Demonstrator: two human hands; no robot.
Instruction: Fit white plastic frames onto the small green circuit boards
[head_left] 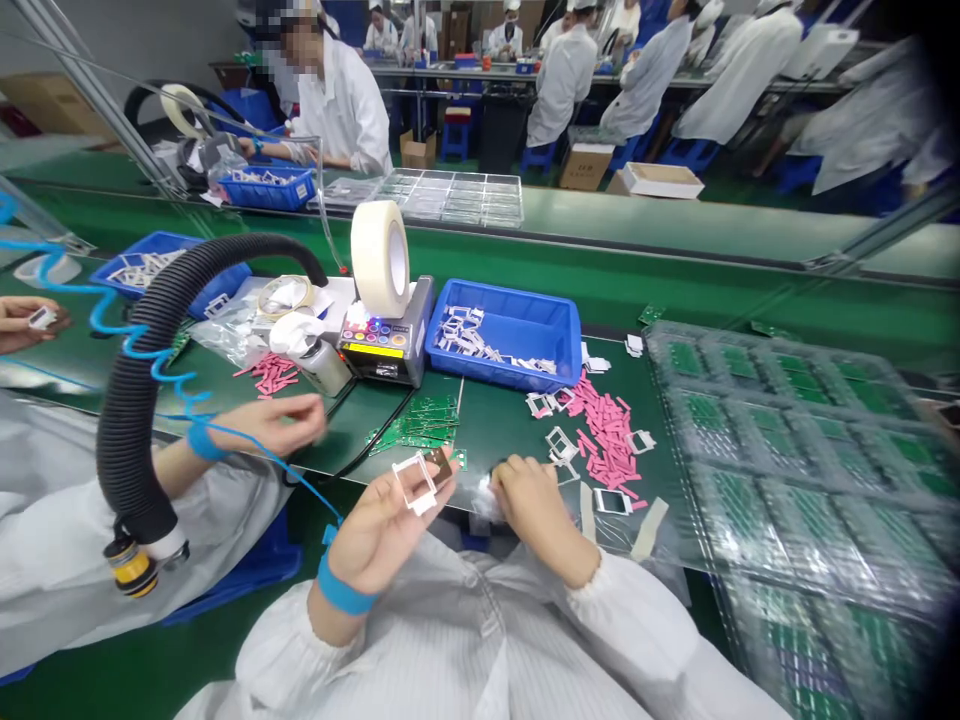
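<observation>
My left hand (382,540) pinches a white frame (414,483) upright near the bench's front edge, with a small dark-gold piece (439,465) at its corner. My right hand (536,510) is just beside it, its fingers closed on a scrap of clear film (486,498). The two hands are apart.

Straight ahead of them, green circuit boards (415,425) lie on the bench (352,440). Past my right hand sit a pile of pink strips (607,430) and loose white frames (559,445), with a blue tray (504,335) of frames behind them. A tape dispenser (386,345) holding a white tape roll (380,258) stands beside that tray.

Clear trays of green boards (787,480) cover the bench's right end. To my left, a black ribbed hose (142,370) arches over the bench, and a co-worker's hand (277,420) hangs near the boards, a blue coiled cord (112,320) running from that wrist.
</observation>
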